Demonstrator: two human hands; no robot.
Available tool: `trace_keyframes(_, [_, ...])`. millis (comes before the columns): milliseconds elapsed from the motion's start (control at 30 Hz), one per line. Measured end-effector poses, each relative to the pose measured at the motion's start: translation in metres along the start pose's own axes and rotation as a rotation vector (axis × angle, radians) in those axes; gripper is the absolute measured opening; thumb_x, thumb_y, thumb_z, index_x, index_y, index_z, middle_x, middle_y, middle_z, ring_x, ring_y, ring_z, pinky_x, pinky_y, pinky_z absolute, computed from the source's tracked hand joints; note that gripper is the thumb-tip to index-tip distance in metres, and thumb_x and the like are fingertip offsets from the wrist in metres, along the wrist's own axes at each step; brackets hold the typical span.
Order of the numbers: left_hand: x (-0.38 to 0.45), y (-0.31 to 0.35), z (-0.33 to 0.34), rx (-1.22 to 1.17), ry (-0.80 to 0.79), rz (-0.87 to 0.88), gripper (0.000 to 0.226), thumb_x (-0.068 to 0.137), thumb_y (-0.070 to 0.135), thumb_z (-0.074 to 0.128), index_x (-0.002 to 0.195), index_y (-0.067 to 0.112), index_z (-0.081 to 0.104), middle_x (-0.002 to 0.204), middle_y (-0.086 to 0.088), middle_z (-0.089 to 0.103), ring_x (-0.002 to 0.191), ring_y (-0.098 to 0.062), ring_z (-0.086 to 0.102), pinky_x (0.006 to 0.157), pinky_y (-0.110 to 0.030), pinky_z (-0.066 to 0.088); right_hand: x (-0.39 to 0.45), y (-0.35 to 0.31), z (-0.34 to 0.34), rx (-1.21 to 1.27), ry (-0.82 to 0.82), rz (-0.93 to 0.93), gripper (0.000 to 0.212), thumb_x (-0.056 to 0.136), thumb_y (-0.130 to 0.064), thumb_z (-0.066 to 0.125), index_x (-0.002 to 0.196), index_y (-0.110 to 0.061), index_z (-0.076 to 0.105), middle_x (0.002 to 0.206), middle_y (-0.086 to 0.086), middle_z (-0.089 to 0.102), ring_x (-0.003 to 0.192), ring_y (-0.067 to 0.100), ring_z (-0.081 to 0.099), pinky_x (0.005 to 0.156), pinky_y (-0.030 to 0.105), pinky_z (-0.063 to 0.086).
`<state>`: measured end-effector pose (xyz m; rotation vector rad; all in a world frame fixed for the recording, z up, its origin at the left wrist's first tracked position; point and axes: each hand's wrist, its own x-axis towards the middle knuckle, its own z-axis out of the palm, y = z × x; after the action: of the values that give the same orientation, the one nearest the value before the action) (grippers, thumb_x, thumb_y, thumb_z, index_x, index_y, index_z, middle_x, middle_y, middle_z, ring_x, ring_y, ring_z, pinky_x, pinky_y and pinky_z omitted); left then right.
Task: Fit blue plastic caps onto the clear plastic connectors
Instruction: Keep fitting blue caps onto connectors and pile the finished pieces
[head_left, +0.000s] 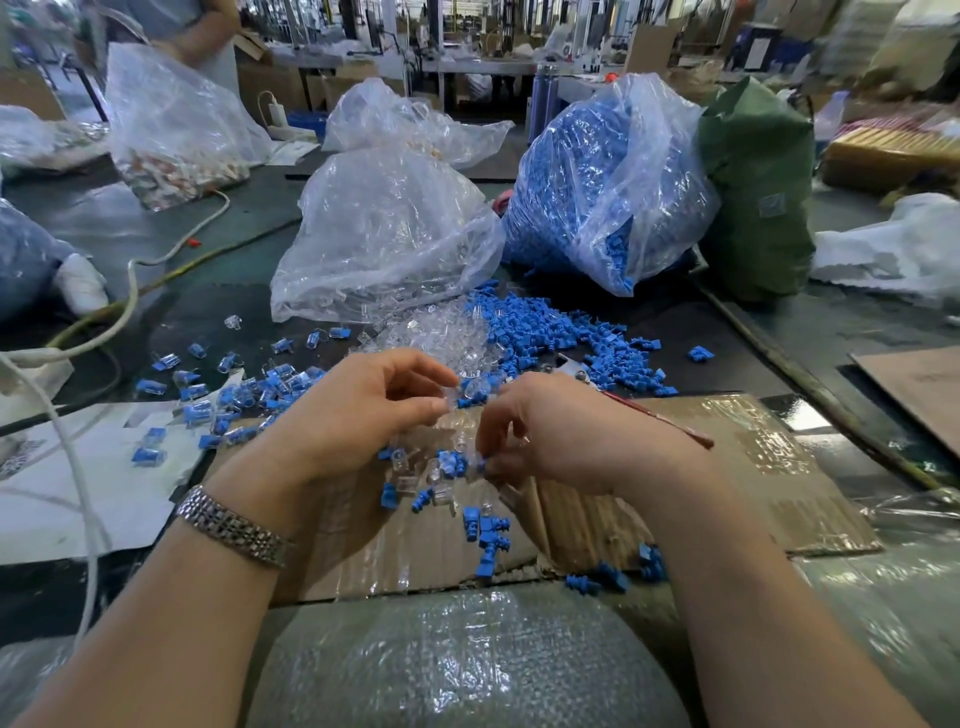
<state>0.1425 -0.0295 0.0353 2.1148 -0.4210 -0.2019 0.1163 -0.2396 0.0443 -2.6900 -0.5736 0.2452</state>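
Clear connector (470, 397) pinched in left hand (363, 410) fingers; right hand (545, 436) fingers pinch a blue cap (480, 464).

Blue caps (561, 332) and clear connectors (441, 332) heaped loose mid-bench; capped ones (234, 395) scattered left, count unclear.
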Motion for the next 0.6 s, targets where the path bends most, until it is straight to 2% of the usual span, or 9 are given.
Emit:
trace_keyframes(100, [0.001,0.001,-0.002,-0.074,-0.007,-0.007,0.014,0.094,0.013,0.068,0.102,0.024,0.073,0.087,0.008,0.077,0.079,-0.002,0.071,0.069,-0.012,0.053,-0.005,0.007,-0.010,0.121,0.157,0.039,0.006,0.093,-0.028,0.072,0.098,-0.025,0.072,0.087,-0.014,0.069,0.081,-0.003,0.063,0.075,0.017,0.048])
trace_keyframes(200, [0.000,0.001,-0.003,-0.197,-0.032,-0.050,0.014,0.095,0.013,0.067,0.102,0.021,0.076,0.091,-0.002,0.078,0.082,-0.010,0.072,0.071,-0.017,0.056,-0.009,0.012,-0.019,0.308,0.323,0.036,0.003,0.091,-0.023,0.076,0.091,-0.026,0.076,0.076,-0.012,0.073,0.072,-0.003,0.067,0.072,0.012,0.052])
trace_keyframes(300, [0.000,0.002,-0.002,-0.340,-0.033,-0.081,0.017,0.088,0.016,0.070,0.103,0.016,0.077,0.099,-0.010,0.077,0.087,-0.018,0.071,0.074,-0.021,0.059,-0.009,0.015,-0.018,0.374,0.385,0.032,0.006,0.089,-0.020,0.077,0.091,-0.026,0.079,0.072,-0.014,0.072,0.071,-0.005,0.067,0.070,0.008,0.050])
trace_keyframes(433, [-0.001,0.004,0.000,-0.541,-0.028,-0.089,0.022,0.076,0.017,0.072,0.095,0.013,0.081,0.099,-0.013,0.078,0.083,-0.014,0.071,0.072,-0.020,0.060,-0.007,0.011,-0.015,0.406,0.514,-0.047,0.004,0.087,-0.020,0.079,0.089,-0.024,0.079,0.069,-0.018,0.069,0.066,-0.005,0.063,0.065,0.007,0.044])
trace_keyframes(533, [0.000,0.004,0.001,-0.546,-0.043,-0.091,0.020,0.077,0.015,0.073,0.096,0.014,0.081,0.097,-0.013,0.077,0.084,-0.015,0.071,0.077,-0.023,0.060,-0.005,0.005,-0.013,0.411,0.529,-0.138,0.005,0.088,-0.019,0.079,0.087,-0.023,0.076,0.070,-0.016,0.069,0.066,-0.002,0.061,0.066,0.011,0.044])
trace_keyframes(600, [0.000,0.004,0.000,-0.519,-0.053,-0.088,0.020,0.079,0.014,0.072,0.098,0.014,0.080,0.099,-0.014,0.077,0.086,-0.017,0.072,0.078,-0.024,0.061,-0.005,0.001,-0.011,0.355,0.513,-0.166,0.005,0.089,-0.018,0.077,0.088,-0.022,0.075,0.075,-0.014,0.070,0.073,0.001,0.065,0.070,0.016,0.049])
